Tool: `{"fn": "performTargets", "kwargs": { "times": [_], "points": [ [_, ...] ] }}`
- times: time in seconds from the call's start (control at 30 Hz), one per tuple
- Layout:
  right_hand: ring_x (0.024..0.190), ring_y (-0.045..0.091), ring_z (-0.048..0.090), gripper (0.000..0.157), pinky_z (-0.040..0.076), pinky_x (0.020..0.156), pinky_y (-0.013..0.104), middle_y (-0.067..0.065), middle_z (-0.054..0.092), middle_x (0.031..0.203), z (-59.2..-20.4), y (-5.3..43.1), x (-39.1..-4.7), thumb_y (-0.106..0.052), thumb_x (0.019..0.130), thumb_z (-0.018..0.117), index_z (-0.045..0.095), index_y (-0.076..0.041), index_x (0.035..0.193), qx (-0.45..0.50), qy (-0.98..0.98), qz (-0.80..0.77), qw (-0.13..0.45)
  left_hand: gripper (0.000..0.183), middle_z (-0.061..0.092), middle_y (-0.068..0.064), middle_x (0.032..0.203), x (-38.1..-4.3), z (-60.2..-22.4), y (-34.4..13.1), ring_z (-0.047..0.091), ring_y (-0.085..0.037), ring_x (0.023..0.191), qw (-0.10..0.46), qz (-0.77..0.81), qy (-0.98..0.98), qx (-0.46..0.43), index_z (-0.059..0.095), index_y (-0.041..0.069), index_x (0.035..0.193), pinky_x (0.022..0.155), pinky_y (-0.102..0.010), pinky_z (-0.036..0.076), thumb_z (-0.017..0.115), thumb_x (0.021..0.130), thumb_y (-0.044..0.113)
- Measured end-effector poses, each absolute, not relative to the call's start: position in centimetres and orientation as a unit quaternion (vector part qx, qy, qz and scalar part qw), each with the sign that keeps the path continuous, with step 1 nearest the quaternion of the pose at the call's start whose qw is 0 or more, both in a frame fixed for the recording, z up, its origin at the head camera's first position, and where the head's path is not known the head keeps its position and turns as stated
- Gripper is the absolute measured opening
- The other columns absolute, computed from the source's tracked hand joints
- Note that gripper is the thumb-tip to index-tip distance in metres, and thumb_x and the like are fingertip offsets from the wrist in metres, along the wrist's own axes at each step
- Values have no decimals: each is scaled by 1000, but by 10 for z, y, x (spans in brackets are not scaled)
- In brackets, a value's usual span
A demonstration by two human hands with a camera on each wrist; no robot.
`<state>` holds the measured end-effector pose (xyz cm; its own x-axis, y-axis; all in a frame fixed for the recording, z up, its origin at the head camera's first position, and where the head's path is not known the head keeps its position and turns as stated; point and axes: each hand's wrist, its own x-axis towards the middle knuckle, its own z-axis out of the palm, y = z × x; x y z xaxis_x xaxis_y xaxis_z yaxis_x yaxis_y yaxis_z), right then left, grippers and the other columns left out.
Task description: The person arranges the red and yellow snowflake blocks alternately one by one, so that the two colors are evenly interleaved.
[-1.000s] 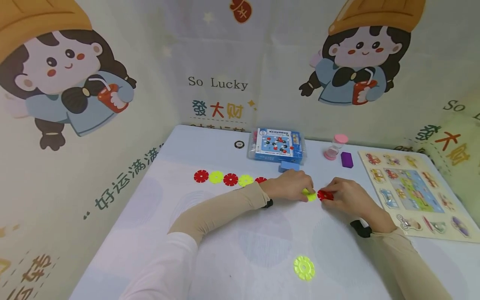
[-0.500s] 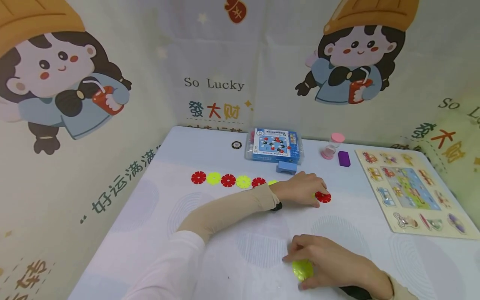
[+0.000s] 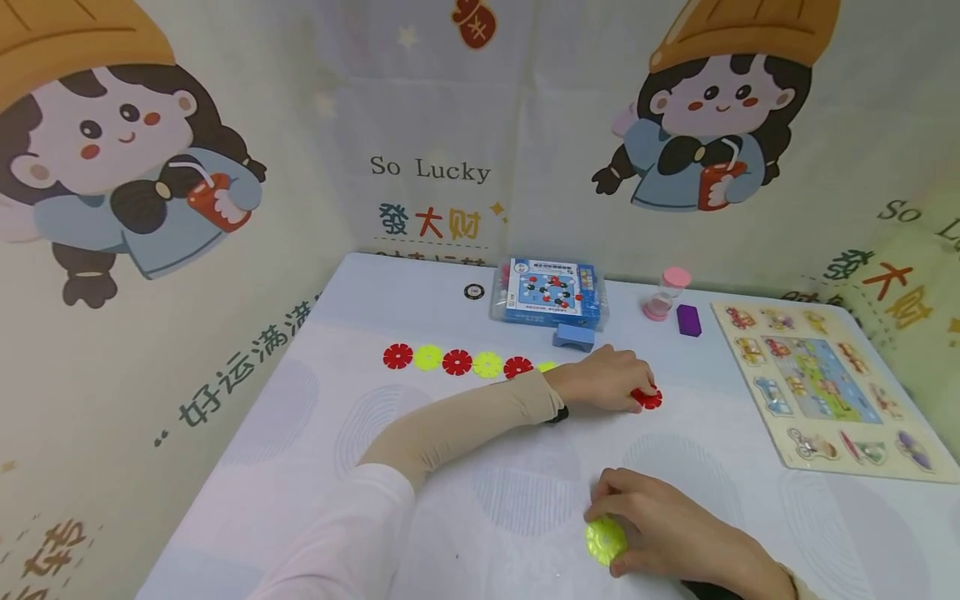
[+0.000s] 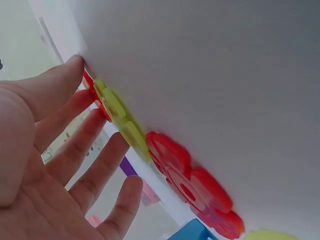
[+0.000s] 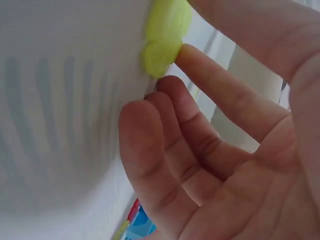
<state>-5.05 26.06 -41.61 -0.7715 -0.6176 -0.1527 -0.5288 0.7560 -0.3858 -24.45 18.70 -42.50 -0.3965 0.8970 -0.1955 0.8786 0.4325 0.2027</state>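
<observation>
A row of red and yellow-green plastic snowflake discs, including a red one [image 3: 457, 362], runs across the table in the head view. At its right end my left hand [image 3: 603, 379] pinches a red snowflake disc [image 3: 651, 401] between thumb and index finger. The left wrist view shows a yellow-green disc [image 4: 125, 117] beside that one, then another red disc [image 4: 192, 185]. Nearer the front, my right hand [image 3: 663, 527] grips a separate yellow-green snowflake disc [image 3: 606, 541] at its rim. My left hand and forearm hide part of the row.
Behind the row stand a blue block [image 3: 573, 337] and a boxed molecule kit [image 3: 551, 292]. A pink hourglass [image 3: 666, 293], a purple block [image 3: 688, 320] and a wooden picture puzzle [image 3: 832, 387] lie to the right. A round black token [image 3: 474, 292] is at the back left.
My right hand has left the red disc, come down to the front, and closed its fingers on the loose yellow-green disc. My left hand has shifted right onto the red disc.
</observation>
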Motion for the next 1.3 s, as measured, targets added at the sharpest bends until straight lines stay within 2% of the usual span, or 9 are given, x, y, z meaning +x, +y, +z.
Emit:
{"fn": "performTargets", "kwargs": {
  "times": [0.27,0.37,0.47,0.6,0.7,0.77,0.97,1.13,1.3],
  "points": [
    [95,4,56,39,53,85,35,-20,61,105,-413,255,-50,-51,68,79,66,-39,102,-307,930,-137,152,42,58,17,125,-244,-423,189,49,-2,109,134,54,840,523,59,36,127,86,-23,37,65,86,41],
    [84,-2,54,34,54,78,27,-20,62,99,-415,254,-48,-42,69,81,71,-34,100,-317,926,-151,142,41,59,17,124,-244,-423,189,49,-2,109,133,57,843,519,60,35,126,86,-23,37,66,86,41],
    [74,-7,47,31,49,68,18,-21,58,90,-417,254,-46,-35,65,82,73,-30,95,-336,919,-173,115,40,59,17,123,-244,-423,189,50,-2,109,127,58,845,516,61,35,125,85,-22,38,66,86,41],
    [73,-8,48,31,47,67,16,-23,58,88,-419,260,-53,-36,65,83,71,-32,94,-336,915,-197,107,39,60,18,123,-244,-424,189,51,-2,109,118,51,850,511,61,35,124,85,-22,39,66,86,41],
    [75,-6,52,32,49,68,18,-23,61,90,-415,278,-68,-39,67,83,70,-35,96,-299,924,-211,108,39,60,18,123,-244,-425,190,52,-3,110,113,48,850,513,62,36,124,85,-23,41,66,86,42],
    [75,-4,54,33,50,64,19,-21,63,90,-410,301,-83,-37,66,84,70,-33,96,-268,936,-214,83,38,61,19,122,-244,-426,191,54,-3,110,106,47,847,519,62,36,123,83,-23,43,66,86,42],
    [68,4,57,39,45,52,18,-7,70,82,-407,383,-135,-34,61,88,74,-18,93,-158,971,-174,-44,37,63,19,119,-245,-428,192,55,-2,106,106,54,847,519,64,35,121,79,-21,44,67,85,40],
    [73,12,58,46,44,54,18,1,71,86,-420,411,-154,-40,64,86,75,-12,98,-103,981,-164,-16,39,62,17,120,-244,-426,193,53,-2,107,128,58,842,520,62,35,124,81,-20,41,67,85,41],
    [68,8,54,40,42,54,18,-1,68,87,-430,408,-158,-33,66,85,75,-13,99,-132,978,-161,-28,38,63,16,119,-246,-424,192,53,-3,104,126,64,842,521,63,33,122,80,-20,42,68,85,39]
  ]
}}
